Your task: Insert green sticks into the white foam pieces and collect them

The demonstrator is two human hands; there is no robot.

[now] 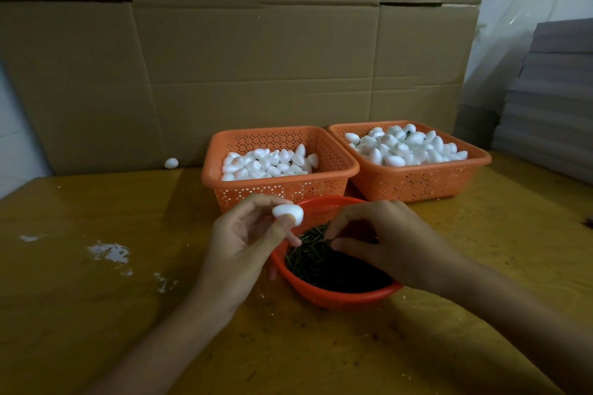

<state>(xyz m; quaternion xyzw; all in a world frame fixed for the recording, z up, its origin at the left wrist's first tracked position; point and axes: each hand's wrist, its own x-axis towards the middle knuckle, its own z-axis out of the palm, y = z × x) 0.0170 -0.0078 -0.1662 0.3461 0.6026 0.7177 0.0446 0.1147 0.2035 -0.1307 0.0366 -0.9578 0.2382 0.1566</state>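
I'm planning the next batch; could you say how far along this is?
Seemingly done: pieces in the right basket, some showing green. In hand: the left hand holds one foam piece; the right hand pinches a stick in the bowl. Remaining: plain pieces in the left basket.

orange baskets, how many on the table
3. The left square basket and right square basket sit side by side at the back, both holding foam pieces. The round basket is in front, holding green sticks. None seem hidden.
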